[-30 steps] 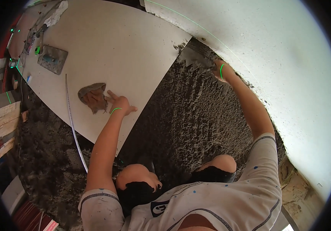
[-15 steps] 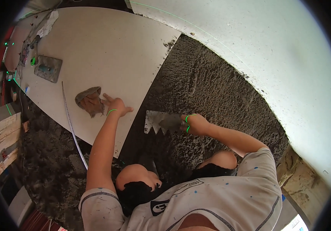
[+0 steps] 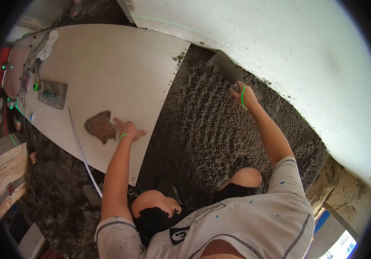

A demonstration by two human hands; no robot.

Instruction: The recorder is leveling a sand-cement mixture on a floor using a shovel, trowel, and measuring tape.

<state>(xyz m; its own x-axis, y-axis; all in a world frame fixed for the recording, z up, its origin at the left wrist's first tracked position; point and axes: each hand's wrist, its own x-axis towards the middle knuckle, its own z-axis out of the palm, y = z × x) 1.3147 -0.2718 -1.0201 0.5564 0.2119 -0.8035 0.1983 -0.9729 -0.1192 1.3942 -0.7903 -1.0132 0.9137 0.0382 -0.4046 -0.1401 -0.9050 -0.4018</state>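
My right hand (image 3: 244, 96) is closed round the handle of a grey notched trowel (image 3: 225, 67). The trowel's blade lies on the dark wet mortar (image 3: 202, 129), close along the foot of the white wall (image 3: 289, 56). Ridges run through the mortar below it. With fingers spread, my left hand (image 3: 129, 130) rests on a large pale tile (image 3: 116, 73) near its right edge. Right beside those fingertips is a crumpled brown cloth item (image 3: 100, 126), perhaps a work glove.
A square suction-cup-like grey plate tool (image 3: 53, 94) sits at the tile's left side. A white measuring strip (image 3: 82, 151) curves over the tile's near left edge. Timber pieces (image 3: 6, 168) stand at far left. My knees (image 3: 241, 178) are at the mortar's near side.
My right hand has carried the trowel forward, away from me, from mid-mortar to the wall's foot. My left hand stays on the tile. The whole view has shifted slightly.
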